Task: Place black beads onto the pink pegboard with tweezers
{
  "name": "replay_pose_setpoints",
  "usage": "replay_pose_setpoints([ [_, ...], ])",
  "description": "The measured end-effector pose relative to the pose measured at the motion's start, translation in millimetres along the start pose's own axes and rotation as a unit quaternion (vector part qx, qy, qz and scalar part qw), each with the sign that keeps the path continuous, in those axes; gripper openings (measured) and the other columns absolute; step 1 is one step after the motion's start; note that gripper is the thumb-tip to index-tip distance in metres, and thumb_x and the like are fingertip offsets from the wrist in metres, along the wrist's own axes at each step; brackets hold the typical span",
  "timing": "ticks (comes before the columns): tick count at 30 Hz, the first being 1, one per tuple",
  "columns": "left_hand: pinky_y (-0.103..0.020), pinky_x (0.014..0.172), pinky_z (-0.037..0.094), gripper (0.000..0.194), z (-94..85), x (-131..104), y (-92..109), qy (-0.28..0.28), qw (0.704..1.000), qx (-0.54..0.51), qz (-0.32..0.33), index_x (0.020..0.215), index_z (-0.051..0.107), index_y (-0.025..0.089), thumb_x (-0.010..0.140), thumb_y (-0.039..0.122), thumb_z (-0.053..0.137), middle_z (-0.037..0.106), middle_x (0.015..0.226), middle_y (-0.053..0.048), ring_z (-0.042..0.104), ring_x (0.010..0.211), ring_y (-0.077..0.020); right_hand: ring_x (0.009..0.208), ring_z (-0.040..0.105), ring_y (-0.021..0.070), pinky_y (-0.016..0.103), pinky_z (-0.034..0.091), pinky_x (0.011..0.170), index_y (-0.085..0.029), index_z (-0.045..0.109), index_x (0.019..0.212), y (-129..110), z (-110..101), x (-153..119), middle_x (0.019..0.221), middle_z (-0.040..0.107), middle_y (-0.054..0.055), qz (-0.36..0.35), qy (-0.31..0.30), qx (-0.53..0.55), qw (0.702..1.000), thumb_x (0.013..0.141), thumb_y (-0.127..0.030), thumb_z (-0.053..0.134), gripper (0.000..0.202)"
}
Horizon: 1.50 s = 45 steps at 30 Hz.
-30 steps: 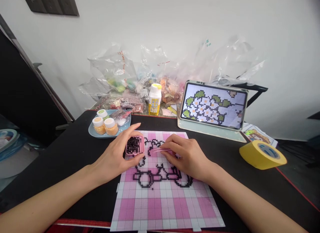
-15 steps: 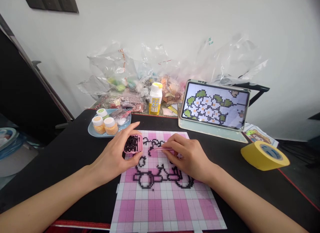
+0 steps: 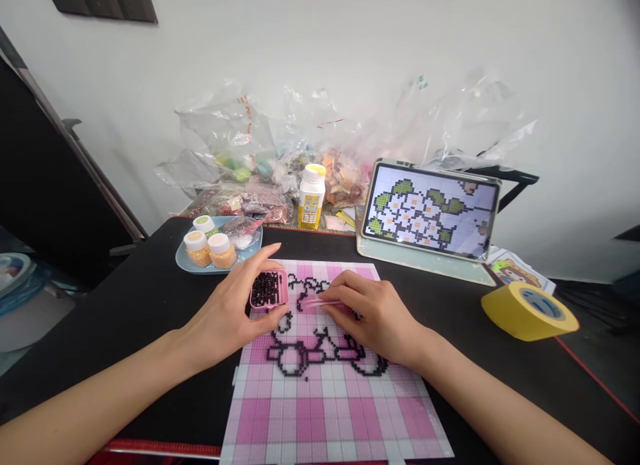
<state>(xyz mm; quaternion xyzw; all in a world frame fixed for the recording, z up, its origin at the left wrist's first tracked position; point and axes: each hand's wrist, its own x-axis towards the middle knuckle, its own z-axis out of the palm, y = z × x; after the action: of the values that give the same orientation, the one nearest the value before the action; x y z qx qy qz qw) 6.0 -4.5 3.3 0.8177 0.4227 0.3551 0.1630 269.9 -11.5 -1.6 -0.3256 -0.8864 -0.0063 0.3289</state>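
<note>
Between the thumb and fingers of my left hand (image 3: 233, 302) is a small pink tray (image 3: 284, 290) filled with black beads (image 3: 265, 290). My right hand (image 3: 373, 312) pinches pink tweezers (image 3: 330, 302), whose tips point left over the pegboard (image 3: 310, 418). Pink and white checks cover this board, and black beads on it form outlines such as rings and curves (image 3: 291, 358). The tweezer tips are close to a curved bead line near the board's upper middle. Whether a bead sits in the tips is too small to tell. My right hand hides part of the pattern.
A tablet (image 3: 430, 208) showing a pixel flower pattern stands at the back right. Yellow tape (image 3: 520, 312) lies at the right. A blue plate (image 3: 220, 270) with bead jars (image 3: 223, 252) is at the left. Behind stand a white bottle (image 3: 313, 195) and plastic bags (image 3: 225, 132).
The tweezers and my right fingers have shifted slightly down and left. My left hand has tilted the bead tray a little and moved it slightly right.
</note>
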Motion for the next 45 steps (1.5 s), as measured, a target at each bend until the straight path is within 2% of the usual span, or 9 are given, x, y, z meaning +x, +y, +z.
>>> replay_pose_setpoints([
  [5, -0.039, 0.106, 0.049, 0.075, 0.0, 0.1, 0.0, -0.002, 1.000, -0.004, 0.004, 0.153, 0.032, 0.033, 0.088, 0.035, 0.071, 0.068, 0.124, -0.002, 0.067, 0.112, -0.0245, 0.066, 0.064, 0.0120, 0.021, 0.046, 0.054, -0.016, 0.071, 0.097, -1.5, 0.4, 0.5, 0.086, 0.069, 0.004, 0.012, 0.017, -0.018, 1.000, 0.099, -0.024, 0.057, 0.017],
  [13, -0.039, 0.103, 0.049, 0.073, -0.5, 0.5, 0.8, 0.005, 1.000, 0.015, 0.020, 0.152, 0.032, 0.032, 0.088, 0.028, 0.066, 0.067, 0.124, -0.002, 0.067, 0.109, -0.0232, 0.055, 0.057, 0.0089, 0.020, 0.042, 0.049, -0.015, 0.070, 0.092, 0.8, 2.5, 0.7, 0.081, 0.068, 0.003, 0.059, 0.096, -0.070, 0.991, 0.099, -0.024, 0.058, 0.017],
  [16, -0.039, 0.102, 0.049, 0.071, -0.9, 0.6, 2.0, 0.006, 1.000, 0.014, 0.017, 0.151, 0.033, 0.032, 0.088, 0.028, 0.065, 0.067, 0.123, -0.002, 0.067, 0.108, -0.0231, 0.057, 0.058, 0.0093, 0.020, 0.044, 0.050, -0.015, 0.071, 0.093, 1.1, 2.9, 0.3, 0.083, 0.069, 0.004, 0.057, 0.085, -0.056, 0.993, 0.100, -0.024, 0.057, 0.018],
  [22, -0.044, 0.103, 0.049, 0.069, -1.5, 0.3, 3.3, -0.005, 1.000, 0.001, 0.002, 0.151, 0.034, 0.031, 0.089, 0.031, 0.065, 0.067, 0.125, -0.003, 0.066, 0.109, -0.0254, 0.069, 0.064, 0.0122, 0.022, 0.051, 0.057, -0.016, 0.071, 0.099, -2.6, 1.0, 1.7, 0.090, 0.069, 0.006, 0.025, 0.025, 0.005, 0.999, 0.101, -0.024, 0.053, 0.019],
  [28, -0.044, 0.105, 0.048, 0.069, -1.1, -0.1, 1.0, -0.008, 1.000, 0.006, 0.010, 0.151, 0.033, 0.032, 0.090, 0.031, 0.065, 0.067, 0.126, -0.003, 0.066, 0.111, -0.0261, 0.074, 0.066, 0.0137, 0.024, 0.053, 0.061, -0.016, 0.070, 0.104, -3.4, 0.4, 2.1, 0.093, 0.070, 0.007, 0.021, 0.018, 0.023, 0.999, 0.102, -0.022, 0.051, 0.020],
  [38, -0.042, 0.108, 0.046, 0.070, -0.3, 0.1, -0.2, -0.011, 1.000, 0.008, 0.007, 0.152, 0.033, 0.032, 0.090, 0.032, 0.066, 0.066, 0.127, -0.003, 0.065, 0.114, -0.0250, 0.071, 0.064, 0.0123, 0.021, 0.046, 0.055, -0.017, 0.071, 0.106, -1.9, 0.0, 0.3, 0.091, 0.069, 0.006, 0.003, 0.011, 0.006, 1.000, 0.101, -0.022, 0.053, 0.019],
  [45, -0.046, 0.109, 0.046, 0.069, -1.1, 0.8, 0.4, -0.014, 1.000, 0.008, -0.001, 0.151, 0.034, 0.033, 0.090, 0.035, 0.066, 0.065, 0.129, -0.005, 0.064, 0.117, -0.0275, 0.067, 0.063, 0.0113, 0.021, 0.044, 0.053, -0.017, 0.072, 0.102, -2.4, -2.9, 1.7, 0.088, 0.069, 0.005, 0.006, 0.005, 0.001, 1.000, 0.100, -0.023, 0.053, 0.020],
])
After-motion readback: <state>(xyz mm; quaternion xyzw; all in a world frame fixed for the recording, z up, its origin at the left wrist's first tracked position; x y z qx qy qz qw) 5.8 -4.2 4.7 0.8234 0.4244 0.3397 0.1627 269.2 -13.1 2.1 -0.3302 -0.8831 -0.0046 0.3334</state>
